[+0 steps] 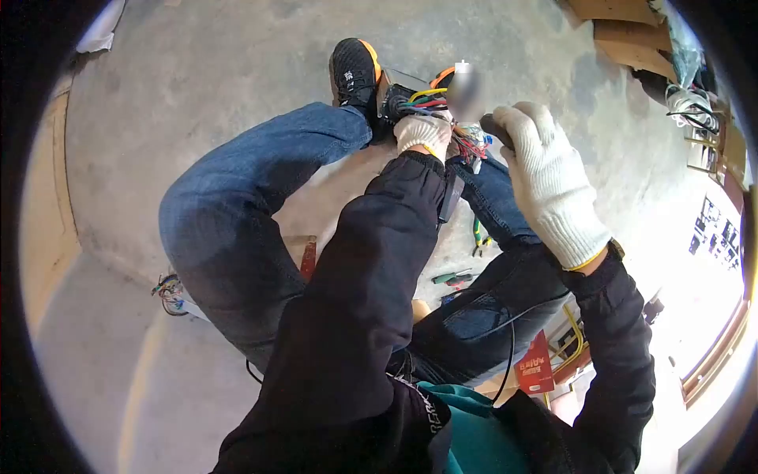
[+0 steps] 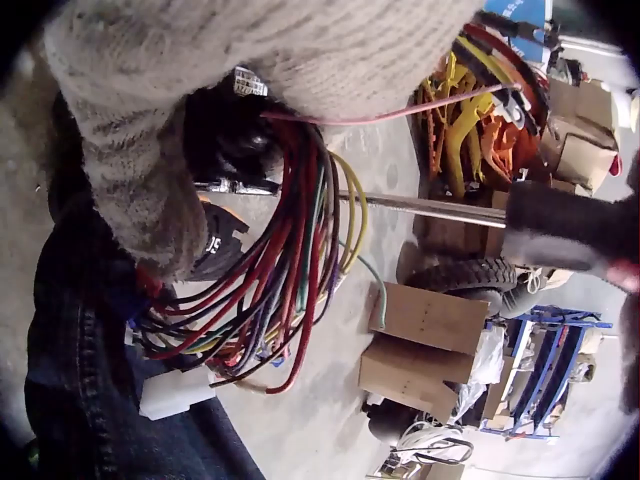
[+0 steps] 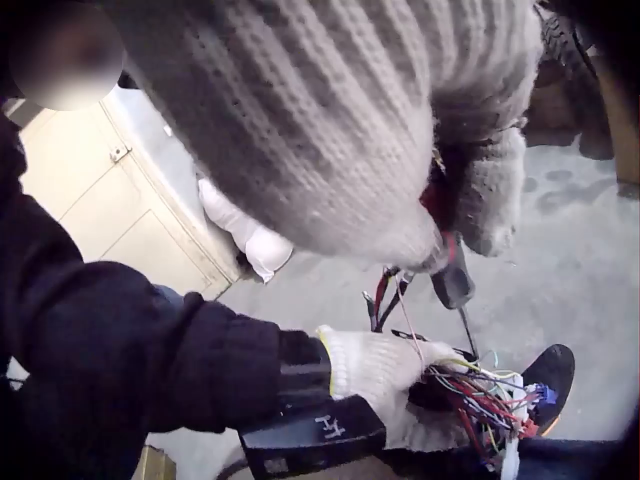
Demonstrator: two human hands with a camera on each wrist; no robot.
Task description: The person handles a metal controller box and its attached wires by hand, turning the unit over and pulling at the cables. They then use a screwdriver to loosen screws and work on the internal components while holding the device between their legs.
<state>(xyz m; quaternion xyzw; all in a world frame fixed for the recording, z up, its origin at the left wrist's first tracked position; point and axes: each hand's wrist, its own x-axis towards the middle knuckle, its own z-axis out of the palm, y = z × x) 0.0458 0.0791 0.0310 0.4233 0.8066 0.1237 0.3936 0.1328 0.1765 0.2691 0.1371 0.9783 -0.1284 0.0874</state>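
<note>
My gloved left hand [image 1: 424, 136] grips a dark, box-like part [image 1: 388, 93] with a thick bundle of coloured wires [image 2: 310, 220]. The glove hides much of that part. Loose wire ends carry a white connector [image 2: 178, 393] and a blue connector [image 3: 545, 395], hanging beside the jeans. My gloved right hand [image 1: 546, 178] is raised to the right of the wires, its fingers curled round the handle of a screwdriver [image 3: 455, 285]. The screwdriver's metal shaft [image 2: 420, 206] points toward the left hand and overlaps the wires in the left wrist view.
Green-handled pliers [image 1: 478, 237] and a screwdriver with a green handle [image 1: 454, 278] lie on the floor between the legs. A red box [image 1: 535, 365] stands near the right thigh. Cardboard boxes [image 2: 425, 345] and a blue rack [image 2: 545, 370] stand farther off. Another wire bundle [image 1: 167, 294] lies at left.
</note>
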